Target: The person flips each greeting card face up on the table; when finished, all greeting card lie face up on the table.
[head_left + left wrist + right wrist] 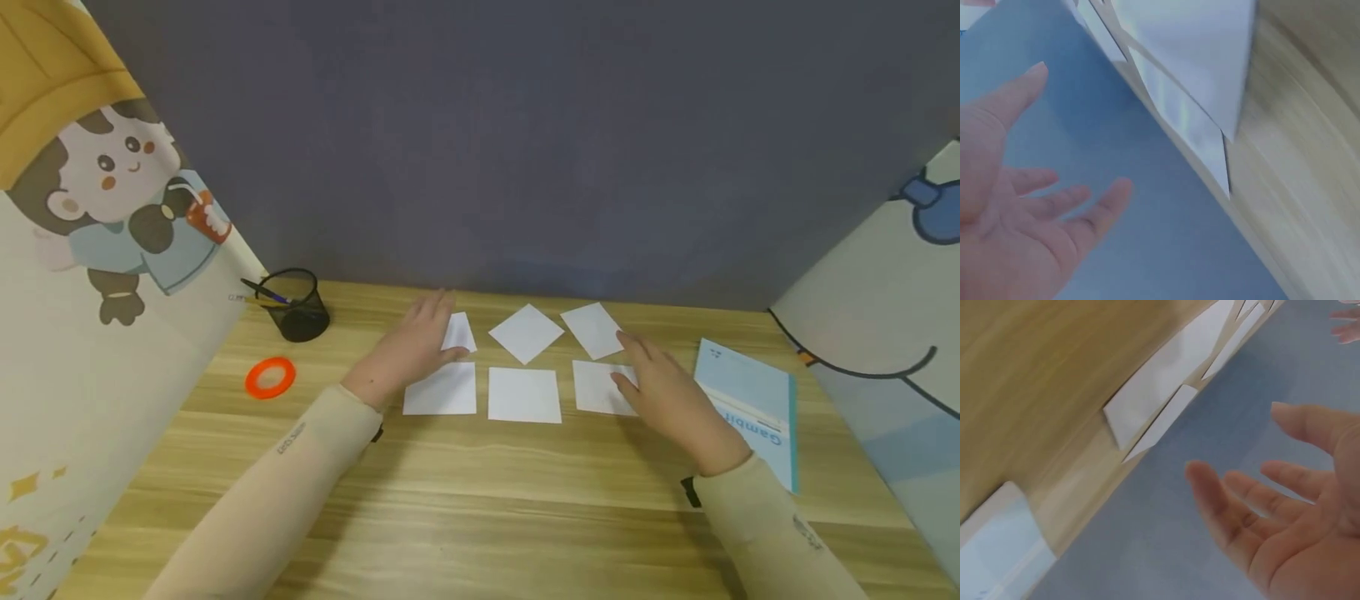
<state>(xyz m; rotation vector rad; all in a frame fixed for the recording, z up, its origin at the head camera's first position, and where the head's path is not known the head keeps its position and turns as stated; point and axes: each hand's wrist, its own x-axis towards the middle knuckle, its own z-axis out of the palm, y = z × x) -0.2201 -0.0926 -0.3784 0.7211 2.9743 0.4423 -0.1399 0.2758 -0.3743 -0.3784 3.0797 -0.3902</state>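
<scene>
Several white paper squares lie in two rows. The back row has a partly hidden left square [459,333], a middle one [527,333] turned like a diamond, and a tilted right one [591,330]. In front are a left square [442,392], a middle square [524,395] and a right square [596,387]. My left hand [408,350] is over the left pair, fingers extended and thumb spread. Over the right pair's outer side is my right hand [671,404], its fingers loosely bent. Both wrist views show each palm with nothing in it, held above the tabletop.
A black mesh pen cup [302,323] with pens stands at the back left, an orange ring [252,382] in front of it. On the right, a light blue booklet [750,379] lies partly under my right arm. A dark panel [525,150] rises behind the wooden table [480,500].
</scene>
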